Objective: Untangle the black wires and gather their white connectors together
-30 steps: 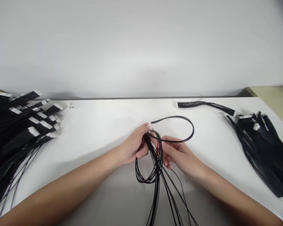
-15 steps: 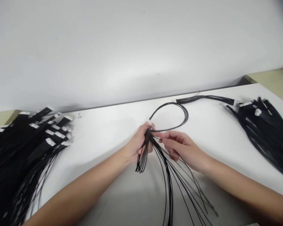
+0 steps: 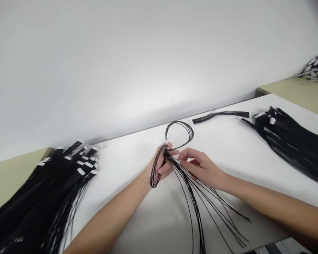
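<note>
My left hand (image 3: 162, 163) is closed around a bundle of thin black wires (image 3: 187, 176) near a small white connector (image 3: 166, 143). From its grip one wire loop (image 3: 192, 133) curves up and to the right, and a second, narrower loop (image 3: 154, 176) hangs down in front of the palm. The loose lengths fan out toward the lower right. My right hand (image 3: 198, 163) is beside the top of this fan, with thumb and forefinger pinched at one thin wire. What lies between those fingertips is too small to see clearly.
On the left lies a large pile of black wire bundles (image 3: 37, 208) with white ends. A single bundle (image 3: 222, 115) rests near the wall, beside another pile (image 3: 294, 141) at right. More bundles (image 3: 316, 70) sit on a yellowish surface (image 3: 304, 91). All surround the white table (image 3: 222, 144).
The view has shifted, bringing more of the far-right bundles into sight. The loop hanging from my left hand looks wider and more open. My right hand stays close to the wire fan.
</note>
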`<state>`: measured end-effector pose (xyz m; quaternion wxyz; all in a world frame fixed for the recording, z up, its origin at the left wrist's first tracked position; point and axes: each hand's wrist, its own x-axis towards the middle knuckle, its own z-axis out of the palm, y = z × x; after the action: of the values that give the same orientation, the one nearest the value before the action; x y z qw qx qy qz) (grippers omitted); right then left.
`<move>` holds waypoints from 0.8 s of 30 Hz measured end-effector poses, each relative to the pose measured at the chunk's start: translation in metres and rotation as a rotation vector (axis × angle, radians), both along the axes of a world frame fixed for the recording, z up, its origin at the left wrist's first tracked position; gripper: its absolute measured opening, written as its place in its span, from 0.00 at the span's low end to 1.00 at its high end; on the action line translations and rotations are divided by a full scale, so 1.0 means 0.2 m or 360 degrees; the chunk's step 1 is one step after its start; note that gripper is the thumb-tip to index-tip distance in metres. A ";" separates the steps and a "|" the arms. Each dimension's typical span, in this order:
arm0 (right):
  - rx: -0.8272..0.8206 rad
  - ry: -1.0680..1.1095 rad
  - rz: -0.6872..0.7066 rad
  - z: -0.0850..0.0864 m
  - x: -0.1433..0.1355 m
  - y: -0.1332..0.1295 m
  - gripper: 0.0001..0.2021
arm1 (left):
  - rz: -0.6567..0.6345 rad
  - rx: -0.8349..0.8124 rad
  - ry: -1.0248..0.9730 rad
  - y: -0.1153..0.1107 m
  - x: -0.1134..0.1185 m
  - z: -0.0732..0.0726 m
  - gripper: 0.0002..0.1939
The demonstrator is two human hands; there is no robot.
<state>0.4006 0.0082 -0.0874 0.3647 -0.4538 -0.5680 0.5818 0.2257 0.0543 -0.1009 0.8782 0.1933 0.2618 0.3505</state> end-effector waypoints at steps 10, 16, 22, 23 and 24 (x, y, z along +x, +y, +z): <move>0.1039 -0.0749 0.0056 -0.05 0.06 0.02 0.10 | 0.0039 -0.0063 0.0012 -0.01 -0.01 0.00 0.09; 0.1623 -0.1385 0.0209 -0.11 0.08 0.03 0.11 | 0.0046 -0.0110 0.0012 0.00 0.00 0.02 0.10; 0.2135 -0.1318 0.0255 -0.09 0.14 0.07 0.12 | 0.0019 -0.0161 -0.0016 0.00 0.00 0.03 0.10; 0.2214 -0.1322 0.0273 -0.08 0.15 0.07 0.11 | 0.0011 -0.0165 -0.0024 0.00 0.00 0.02 0.10; 0.2280 -0.1330 0.0291 -0.07 0.16 0.08 0.11 | 0.0007 -0.0166 -0.0033 0.00 -0.01 0.02 0.09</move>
<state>0.4327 0.0240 -0.1013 0.2756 -0.2427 -0.9237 -0.1092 0.2246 0.0534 -0.0963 0.8889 0.1431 0.2711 0.3404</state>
